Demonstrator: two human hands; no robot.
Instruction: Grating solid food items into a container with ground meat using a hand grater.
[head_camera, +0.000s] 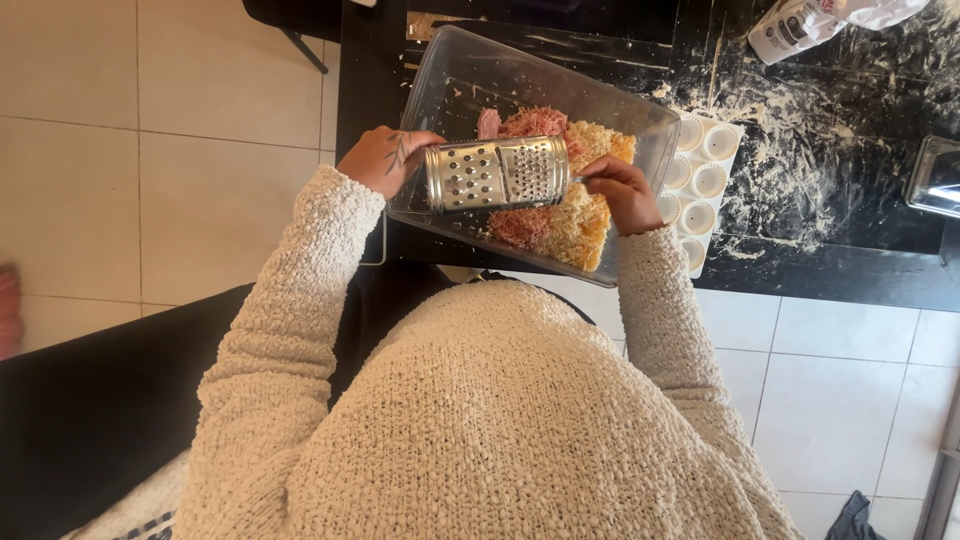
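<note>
Metal grater (497, 174) held sideways over the clear plastic container (440, 90) on the black tabletop (800, 250), left hand (385, 160) clasped round one end, right hand (620, 190) clenched at the other; best kept level and centred above the grated layer (560, 225)

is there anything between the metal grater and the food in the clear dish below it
Nothing visible does. The metal grater, held by the left hand and right hand, lies sideways directly over the grated food in the clear dish.
</note>
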